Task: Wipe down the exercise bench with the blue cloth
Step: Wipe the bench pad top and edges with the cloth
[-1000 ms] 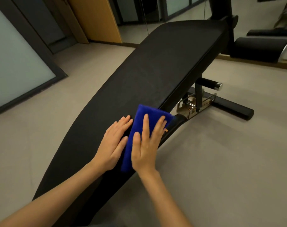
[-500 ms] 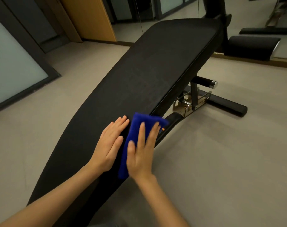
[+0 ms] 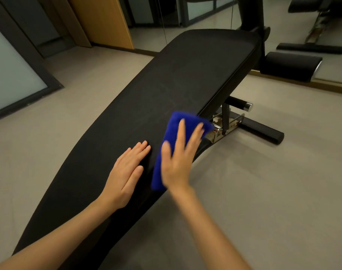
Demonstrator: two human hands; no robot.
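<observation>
The right hand's (image 3: 178, 162) fingers (image 3: 181, 133) lie straight and spread, blurred, pressing the blue cloth (image 3: 173, 137) flat at the right edge of the exercise bench (image 3: 166, 84). The left hand (image 3: 125, 172) rests flat on the pad just beside the cloth, fingers straight and together.

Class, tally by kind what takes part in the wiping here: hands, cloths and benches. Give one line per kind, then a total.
Hands: 2, the left hand and the right hand
Cloths: 1, the blue cloth
Benches: 1, the exercise bench
Total: 4
</observation>
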